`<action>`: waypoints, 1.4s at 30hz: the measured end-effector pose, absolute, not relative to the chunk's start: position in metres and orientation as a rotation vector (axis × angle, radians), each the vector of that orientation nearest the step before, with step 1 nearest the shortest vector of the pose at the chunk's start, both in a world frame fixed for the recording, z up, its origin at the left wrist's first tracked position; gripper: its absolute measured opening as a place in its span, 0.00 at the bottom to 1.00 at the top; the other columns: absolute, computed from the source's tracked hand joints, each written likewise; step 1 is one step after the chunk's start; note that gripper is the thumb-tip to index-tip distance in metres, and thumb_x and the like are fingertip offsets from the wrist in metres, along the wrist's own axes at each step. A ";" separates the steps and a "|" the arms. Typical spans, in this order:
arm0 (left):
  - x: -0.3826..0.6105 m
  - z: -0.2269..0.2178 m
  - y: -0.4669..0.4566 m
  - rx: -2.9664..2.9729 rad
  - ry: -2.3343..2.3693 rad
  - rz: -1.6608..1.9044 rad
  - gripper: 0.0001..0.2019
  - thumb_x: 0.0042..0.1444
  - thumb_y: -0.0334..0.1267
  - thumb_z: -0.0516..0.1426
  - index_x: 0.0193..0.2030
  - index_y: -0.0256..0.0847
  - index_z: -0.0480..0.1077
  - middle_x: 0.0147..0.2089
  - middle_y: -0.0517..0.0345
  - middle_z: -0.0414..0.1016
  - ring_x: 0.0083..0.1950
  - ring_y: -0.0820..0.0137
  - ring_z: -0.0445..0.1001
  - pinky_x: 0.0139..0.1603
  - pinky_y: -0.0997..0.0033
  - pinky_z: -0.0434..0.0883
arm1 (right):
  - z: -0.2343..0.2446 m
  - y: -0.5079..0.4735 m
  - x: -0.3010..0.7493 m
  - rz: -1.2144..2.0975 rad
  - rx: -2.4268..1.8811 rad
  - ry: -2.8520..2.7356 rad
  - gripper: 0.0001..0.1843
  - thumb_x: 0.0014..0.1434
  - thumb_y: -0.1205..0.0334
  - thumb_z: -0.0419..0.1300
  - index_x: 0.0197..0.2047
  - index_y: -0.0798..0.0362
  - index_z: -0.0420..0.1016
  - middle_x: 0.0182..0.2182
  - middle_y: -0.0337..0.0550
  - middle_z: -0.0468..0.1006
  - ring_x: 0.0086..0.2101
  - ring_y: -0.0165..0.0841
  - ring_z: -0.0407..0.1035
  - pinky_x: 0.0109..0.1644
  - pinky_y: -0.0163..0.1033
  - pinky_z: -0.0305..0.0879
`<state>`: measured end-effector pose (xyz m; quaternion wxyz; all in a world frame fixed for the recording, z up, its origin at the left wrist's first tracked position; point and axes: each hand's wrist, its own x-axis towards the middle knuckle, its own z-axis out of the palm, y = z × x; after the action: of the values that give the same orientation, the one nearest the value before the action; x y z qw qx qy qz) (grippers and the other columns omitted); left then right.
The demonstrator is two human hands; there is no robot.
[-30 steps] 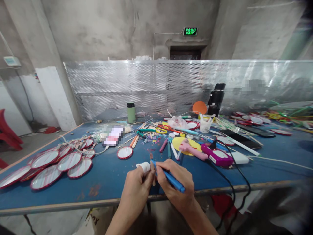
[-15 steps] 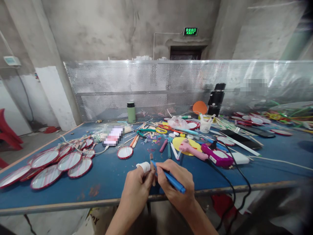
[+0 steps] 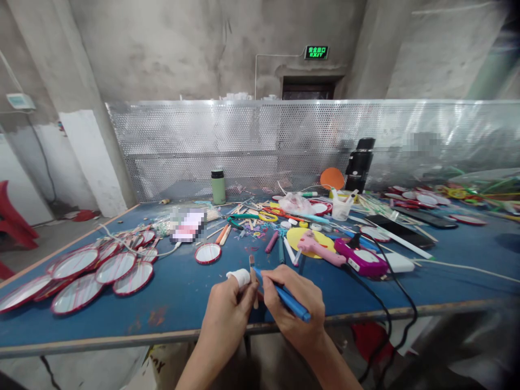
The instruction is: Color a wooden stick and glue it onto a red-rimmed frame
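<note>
My left hand (image 3: 228, 306), a white wrap around one finger, pinches a small wooden stick (image 3: 252, 273) upright near the table's front edge. The stick's upper end looks brownish. A blue marker pen (image 3: 289, 300) slants through the closed fingers of my right hand (image 3: 296, 298), its tip beside the stick's upper part. Whether the tip touches the wood I cannot tell. Beyond my hands lies a round red-rimmed disc (image 3: 208, 253), and to the right of it several loose pens, one of them maroon (image 3: 272, 242).
Several red-rimmed discs (image 3: 77, 292) are piled at left beside a phone (image 3: 189, 225) on a cable. A pink glue gun (image 3: 320, 249) rests on a yellow disc (image 3: 292, 235), near a purple device (image 3: 361, 257). Behind stand a green bottle (image 3: 218, 188) and a black flask (image 3: 359, 168).
My right hand and the blue marker pen have shifted very slightly to the right. My left hand and the stick stay practically in place.
</note>
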<state>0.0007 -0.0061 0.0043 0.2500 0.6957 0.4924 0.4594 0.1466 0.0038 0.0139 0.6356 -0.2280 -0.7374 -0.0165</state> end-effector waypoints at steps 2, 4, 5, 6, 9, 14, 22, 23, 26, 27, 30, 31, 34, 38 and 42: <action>0.001 0.004 -0.007 1.884 1.334 1.247 0.15 0.65 0.43 0.51 0.27 0.40 0.65 0.25 0.62 0.70 0.27 0.72 0.67 0.30 0.75 0.57 | 0.014 0.004 0.147 -0.032 -0.517 -1.678 0.08 0.60 0.76 0.60 0.39 0.53 0.75 0.28 0.39 0.77 0.27 0.28 0.71 0.34 0.33 0.68; 0.001 0.005 -0.007 1.874 1.335 1.249 0.15 0.65 0.43 0.51 0.28 0.40 0.65 0.25 0.63 0.71 0.28 0.72 0.67 0.30 0.75 0.57 | 0.014 0.004 0.147 -0.010 -0.516 -1.692 0.08 0.61 0.76 0.60 0.40 0.53 0.75 0.28 0.39 0.77 0.27 0.28 0.71 0.34 0.33 0.68; 0.001 0.005 -0.007 1.873 1.336 1.253 0.15 0.65 0.43 0.51 0.28 0.40 0.65 0.25 0.63 0.71 0.28 0.72 0.67 0.30 0.75 0.57 | 0.014 0.004 0.147 -0.002 -0.518 -1.697 0.08 0.61 0.75 0.60 0.40 0.53 0.75 0.28 0.39 0.77 0.27 0.28 0.71 0.34 0.33 0.68; 0.001 0.005 -0.008 1.874 1.337 1.257 0.15 0.65 0.43 0.51 0.28 0.40 0.66 0.25 0.62 0.71 0.28 0.72 0.67 0.30 0.75 0.57 | 0.013 0.004 0.147 0.000 -0.522 -1.696 0.08 0.61 0.75 0.60 0.39 0.53 0.75 0.28 0.39 0.77 0.27 0.28 0.71 0.33 0.33 0.68; 0.001 0.005 -0.008 1.879 1.326 1.260 0.15 0.65 0.42 0.51 0.28 0.40 0.66 0.25 0.62 0.71 0.27 0.72 0.67 0.30 0.75 0.57 | 0.012 0.005 0.147 -0.014 -0.535 -1.665 0.08 0.61 0.75 0.60 0.39 0.53 0.75 0.28 0.39 0.77 0.27 0.29 0.72 0.33 0.34 0.69; 0.001 0.004 -0.008 1.873 1.340 1.259 0.15 0.65 0.42 0.52 0.27 0.40 0.66 0.25 0.62 0.72 0.27 0.72 0.68 0.31 0.75 0.58 | 0.012 0.003 0.147 -0.030 -0.544 -1.658 0.08 0.61 0.75 0.60 0.39 0.53 0.75 0.27 0.39 0.77 0.27 0.29 0.72 0.33 0.34 0.68; 0.001 0.004 -0.008 1.871 1.353 1.303 0.16 0.65 0.43 0.51 0.26 0.40 0.65 0.24 0.63 0.72 0.27 0.73 0.68 0.30 0.76 0.58 | 0.011 0.002 0.149 -0.069 -0.547 -1.711 0.07 0.61 0.74 0.60 0.39 0.53 0.74 0.27 0.39 0.76 0.27 0.28 0.71 0.32 0.34 0.67; 0.001 0.004 -0.008 1.873 1.356 1.305 0.16 0.65 0.43 0.51 0.26 0.40 0.65 0.24 0.63 0.72 0.27 0.73 0.68 0.30 0.76 0.58 | 0.010 0.002 0.149 -0.074 -0.546 -1.711 0.07 0.61 0.74 0.60 0.39 0.52 0.74 0.27 0.39 0.76 0.27 0.28 0.71 0.33 0.34 0.67; 0.001 0.004 -0.007 1.875 1.346 1.300 0.16 0.65 0.43 0.51 0.26 0.40 0.65 0.24 0.63 0.72 0.27 0.73 0.68 0.30 0.76 0.58 | 0.009 0.003 0.148 -0.079 -0.545 -1.712 0.08 0.62 0.74 0.60 0.40 0.52 0.74 0.27 0.38 0.77 0.27 0.29 0.71 0.33 0.34 0.67; 0.001 0.004 -0.007 1.873 1.342 1.301 0.16 0.65 0.43 0.51 0.26 0.40 0.64 0.24 0.63 0.72 0.27 0.73 0.68 0.30 0.76 0.59 | 0.009 0.003 0.148 -0.075 -0.540 -1.711 0.08 0.62 0.74 0.60 0.40 0.52 0.74 0.27 0.39 0.77 0.27 0.29 0.71 0.33 0.34 0.68; 0.001 0.005 -0.008 1.868 1.329 1.302 0.16 0.65 0.42 0.52 0.26 0.40 0.65 0.24 0.63 0.72 0.27 0.73 0.68 0.30 0.76 0.60 | 0.010 0.003 0.148 -0.051 -0.521 -1.715 0.08 0.62 0.74 0.59 0.41 0.52 0.74 0.27 0.39 0.77 0.27 0.29 0.72 0.32 0.34 0.68; 0.001 0.005 -0.009 1.870 1.327 1.299 0.16 0.65 0.42 0.52 0.27 0.40 0.65 0.24 0.62 0.72 0.27 0.73 0.68 0.31 0.76 0.60 | 0.010 0.003 0.147 -0.045 -0.517 -1.715 0.08 0.62 0.74 0.59 0.41 0.52 0.74 0.27 0.39 0.77 0.27 0.29 0.72 0.32 0.34 0.68; 0.001 0.006 -0.009 1.875 1.329 1.291 0.15 0.64 0.42 0.51 0.28 0.40 0.67 0.25 0.62 0.72 0.27 0.72 0.68 0.31 0.76 0.60 | 0.011 0.003 0.147 -0.047 -0.524 -1.712 0.08 0.62 0.74 0.59 0.40 0.52 0.75 0.27 0.39 0.77 0.27 0.29 0.72 0.33 0.34 0.68; 0.001 0.005 -0.008 1.866 1.334 1.293 0.15 0.64 0.43 0.52 0.27 0.40 0.66 0.24 0.62 0.71 0.27 0.73 0.67 0.30 0.76 0.60 | 0.011 0.004 0.147 -0.043 -0.517 -1.722 0.08 0.62 0.74 0.60 0.40 0.52 0.75 0.27 0.39 0.77 0.26 0.29 0.71 0.32 0.34 0.68; 0.001 0.004 -0.008 1.878 1.337 1.288 0.16 0.65 0.43 0.51 0.27 0.40 0.65 0.24 0.62 0.70 0.27 0.73 0.66 0.31 0.76 0.59 | 0.010 0.004 0.147 -0.061 -0.532 -1.713 0.08 0.61 0.74 0.60 0.40 0.52 0.75 0.28 0.39 0.77 0.27 0.29 0.72 0.33 0.33 0.69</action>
<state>0.0008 -0.0076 0.0045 0.2479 0.6889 0.4905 0.4726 0.1472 0.0040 0.0102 0.6238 -0.2317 -0.7460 -0.0266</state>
